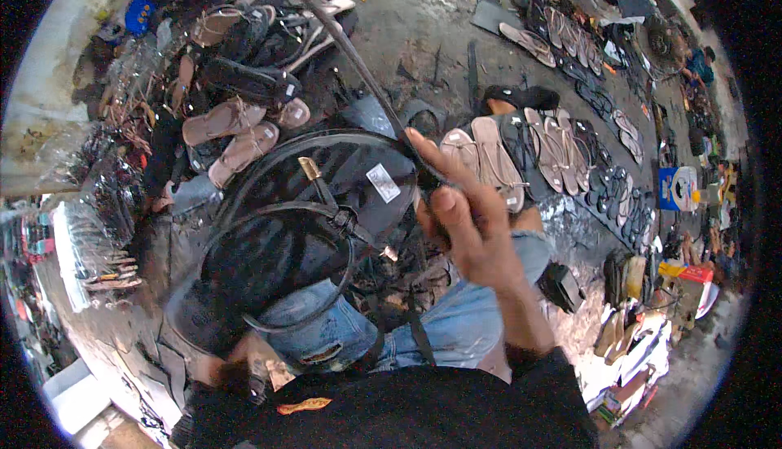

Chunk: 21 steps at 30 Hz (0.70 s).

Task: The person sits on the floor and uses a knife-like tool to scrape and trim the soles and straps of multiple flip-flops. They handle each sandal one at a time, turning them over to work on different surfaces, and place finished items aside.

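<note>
Right hand: the right hand [468,229] is raised at the centre of the view, fingers curled in and pinched around a thin dark strap [358,66] that runs up and away toward the top edge.
Left hand: the left hand [244,363] shows only in part at the lower left, under the sandal; whether its fingers are closed or spread I cannot tell.
Sandal: a large black glossy sandal [301,229] lies sole-side up across the lap, just left of the right hand, with thin black straps looped over it, a small gold buckle piece near its top and a pale square sticker on the sole.
Lap: blue denim jeans [464,319] show under and right of the sandal.
Left side: a heap of tan and black sandals [236,123] lies on the ground beyond the sandal.
Right side: 1 long row of beige and dark sandals [554,148] lies on the wet grey floor, well apart from the hands.
</note>
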Available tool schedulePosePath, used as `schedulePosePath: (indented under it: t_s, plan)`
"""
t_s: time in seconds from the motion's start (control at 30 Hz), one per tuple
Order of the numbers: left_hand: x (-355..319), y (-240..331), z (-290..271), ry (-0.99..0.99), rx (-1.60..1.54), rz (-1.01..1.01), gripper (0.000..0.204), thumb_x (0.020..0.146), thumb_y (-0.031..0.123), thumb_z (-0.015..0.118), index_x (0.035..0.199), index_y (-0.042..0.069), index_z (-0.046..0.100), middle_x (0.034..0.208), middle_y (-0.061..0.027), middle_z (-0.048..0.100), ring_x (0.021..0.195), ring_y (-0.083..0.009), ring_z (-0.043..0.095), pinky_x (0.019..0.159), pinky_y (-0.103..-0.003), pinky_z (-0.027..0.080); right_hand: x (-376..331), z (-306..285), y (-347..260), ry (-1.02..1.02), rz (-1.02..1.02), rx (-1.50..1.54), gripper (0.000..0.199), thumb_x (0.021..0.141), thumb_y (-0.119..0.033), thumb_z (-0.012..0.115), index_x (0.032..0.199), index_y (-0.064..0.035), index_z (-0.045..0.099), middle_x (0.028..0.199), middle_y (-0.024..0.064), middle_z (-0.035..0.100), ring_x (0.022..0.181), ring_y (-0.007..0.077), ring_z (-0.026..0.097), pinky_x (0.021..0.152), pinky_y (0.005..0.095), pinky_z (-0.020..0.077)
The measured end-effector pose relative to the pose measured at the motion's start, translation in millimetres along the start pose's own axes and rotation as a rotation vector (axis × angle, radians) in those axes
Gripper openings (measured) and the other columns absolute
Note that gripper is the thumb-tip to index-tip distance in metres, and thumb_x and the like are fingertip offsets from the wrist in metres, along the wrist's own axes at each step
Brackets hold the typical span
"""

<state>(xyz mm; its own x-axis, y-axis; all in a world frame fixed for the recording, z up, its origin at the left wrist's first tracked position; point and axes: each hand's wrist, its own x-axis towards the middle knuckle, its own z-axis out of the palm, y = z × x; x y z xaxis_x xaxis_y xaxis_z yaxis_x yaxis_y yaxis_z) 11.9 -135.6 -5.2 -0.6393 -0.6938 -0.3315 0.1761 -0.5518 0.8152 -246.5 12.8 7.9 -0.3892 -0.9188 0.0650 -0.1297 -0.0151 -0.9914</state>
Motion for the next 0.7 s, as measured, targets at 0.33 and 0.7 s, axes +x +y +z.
schedulePosePath:
  t_s: [0.33, 0.7]
  plan:
    - [20.4, -84.0, 127.7, 0.198, -0.580, 0.094, 0.040, 0.104, 0.031, 0.052, 0.140, 0.013, 0.056, 0.135, -0.0074, 0.063, 0.124, -0.0266, 0.060, 0.108, -0.047, 0.047, -92.9, 35.4, 25.2, 0.361, 0.049, 0.405, 0.048, 0.109, -0.024, 0.041, 0.153, -0.0060, 0.040, 0.069, -0.0032, 0.049, 0.059, 0.0070, 0.043, 0.054, 0.0236, 0.0375]
    - [0.6, -126.4, 115.3, -0.067, -0.484, -0.011, 0.041, 0.099, 0.029, 0.064, 0.135, 0.008, 0.061, 0.137, -0.0048, 0.063, 0.118, -0.0221, 0.065, 0.096, -0.040, 0.058, -285.3, 33.9, 68.9, 0.419, 0.344, -0.268, 0.033, 0.103, -0.038, 0.051, 0.104, -0.0064, 0.060, 0.066, 0.0145, 0.057, 0.061, 0.0316, 0.058, 0.054, 0.0412, 0.0437]
